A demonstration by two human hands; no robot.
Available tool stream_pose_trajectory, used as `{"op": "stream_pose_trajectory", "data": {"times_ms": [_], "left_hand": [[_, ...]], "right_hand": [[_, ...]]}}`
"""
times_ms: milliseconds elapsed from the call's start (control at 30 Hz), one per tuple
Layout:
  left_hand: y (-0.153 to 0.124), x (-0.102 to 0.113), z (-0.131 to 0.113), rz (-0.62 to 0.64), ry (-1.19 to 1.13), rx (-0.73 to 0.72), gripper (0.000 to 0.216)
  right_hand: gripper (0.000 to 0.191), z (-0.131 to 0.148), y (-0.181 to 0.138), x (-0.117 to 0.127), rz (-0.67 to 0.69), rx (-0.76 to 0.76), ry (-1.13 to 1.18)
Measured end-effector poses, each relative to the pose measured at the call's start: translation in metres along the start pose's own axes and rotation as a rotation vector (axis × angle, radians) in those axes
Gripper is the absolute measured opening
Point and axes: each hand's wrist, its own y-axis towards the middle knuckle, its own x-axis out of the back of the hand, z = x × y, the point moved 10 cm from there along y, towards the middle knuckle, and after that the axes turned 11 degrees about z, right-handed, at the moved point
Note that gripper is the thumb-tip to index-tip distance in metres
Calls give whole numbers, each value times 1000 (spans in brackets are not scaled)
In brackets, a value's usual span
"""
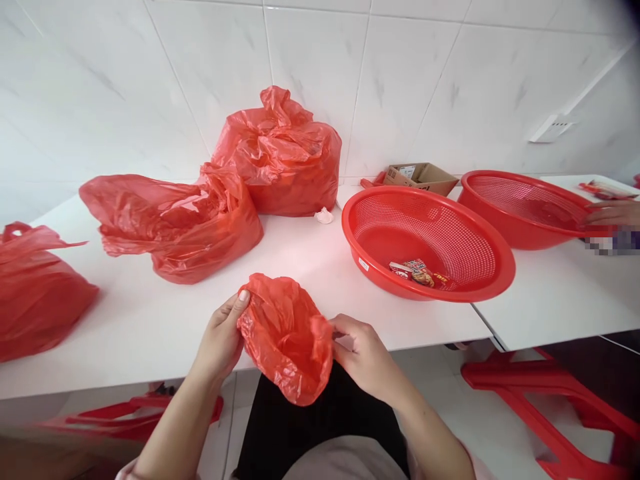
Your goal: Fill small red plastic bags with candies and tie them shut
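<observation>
Black trousers [260,420] are filling the near foreground between two forearms [175,417], which are ending in the left hand [225,333] and the right hand [363,353]. Between the hands, one small bag [287,340], red and thin, is hanging across the near edge of the counter [300,247]. Its mouth is gaping upward and toward the camera, and its long axis is slanting from the upper left, by the left thumb, to the lower right. The left grip is holding the bag's left rim; the right grip is narrowly pinching the right rim, its fingertips partly hidden.

Three bigger red bags are standing on the counter: an end bag [40,307] cut off at far left, a middle bag [205,253] and a back bag [290,193]. One pale scrap [324,215] is lying beside the back bag. Two red baskets are standing to the right; the front basket [460,240] is holding at least two packets [423,273]. One box [423,177] is sitting behind it. Another person's hand [617,213] is reaching the rear basket [515,223] at its right rim. Two red stools [530,383] are showing below.
</observation>
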Motion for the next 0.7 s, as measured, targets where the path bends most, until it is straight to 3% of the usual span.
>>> {"op": "stream_pose_trajectory", "data": {"times_ms": [100, 200, 300, 367, 533, 633, 700], "left_hand": [[-1, 1, 5, 10, -33, 33, 37], [-1, -4, 9, 28, -32, 86, 39], [-3, 1, 9, 6, -21, 144, 43], [-3, 14, 4, -38, 18, 173, 46], [6, 66, -31, -195, 369, 102, 38], [12, 86, -54, -302, 562, 43, 33], [6, 83, -72, -381, 670, -14, 33]], "right_hand": [[25, 10, -2, 5, -46, 79, -55], [40, 17, 2, -5, 34, 113, -237], [19, 10, 3, -2, 1, 105, -307], [7, 2, -2, 19, -150, 105, -154], [18, -16, -34, 73, -519, 164, 427], [17, -10, -47, 85, -601, 194, 521], [18, -4, -52, 87, -641, 190, 507]]}}
